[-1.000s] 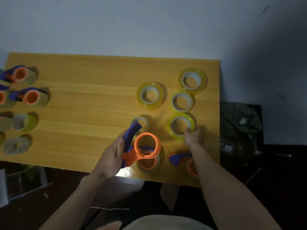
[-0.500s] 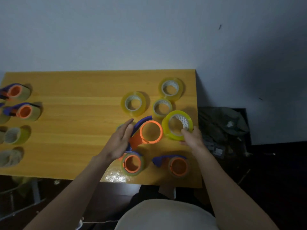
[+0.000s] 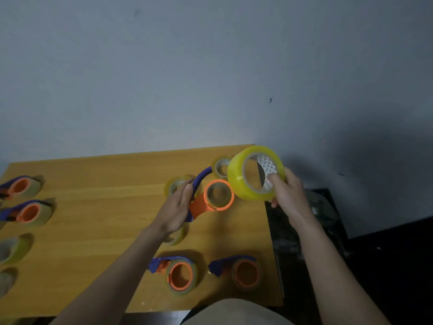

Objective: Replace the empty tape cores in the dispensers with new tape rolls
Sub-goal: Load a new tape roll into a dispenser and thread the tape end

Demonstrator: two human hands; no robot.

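Right hand [image 3: 289,195] lifts tape roll [image 3: 236,177] beside, perhaps touching, dispenser [image 3: 212,198].

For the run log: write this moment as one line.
left hand: holds empty dispenser | right hand: holds new tape roll | roll beside dispenser, not mounted

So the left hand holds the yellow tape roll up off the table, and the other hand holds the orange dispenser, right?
Not quite. The head view shows the right hand gripping the yellow tape roll off the table; the left hand holds the orange dispenser.
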